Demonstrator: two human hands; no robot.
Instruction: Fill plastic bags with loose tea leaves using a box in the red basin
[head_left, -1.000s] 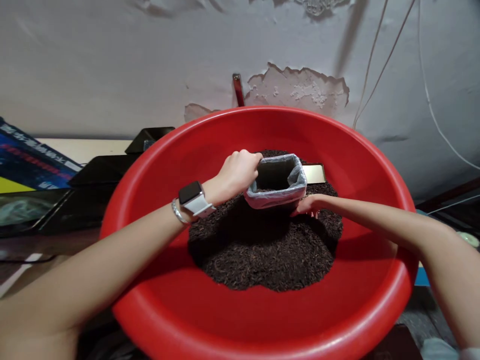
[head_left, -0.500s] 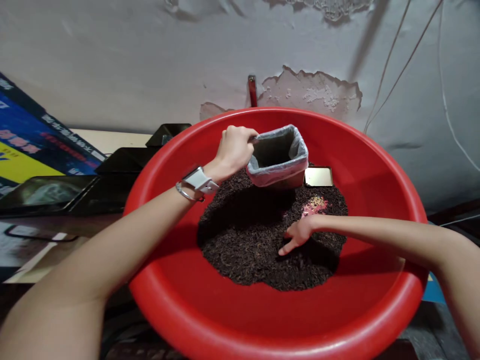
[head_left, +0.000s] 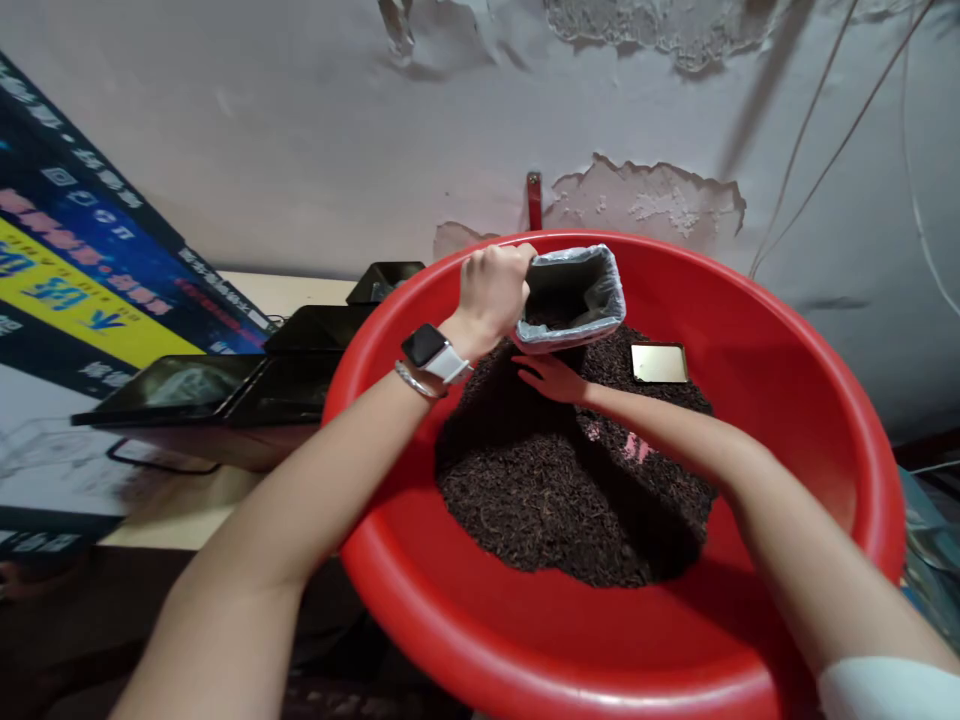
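while left hand clamps plastic-lined box rim, right hand spread beneath

One head-worn camera looks forward and down from close above the red basin, whose near rim fills the bottom of the view. It faces the peeling wall just behind, both forearms reaching in from below.

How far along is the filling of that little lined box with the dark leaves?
Some leaves already lie inside the lined box. The left hand grips its rim, holding it above the heap of dark leaves in the red basin; the right hand reaches beneath it. Most of the heap remains.
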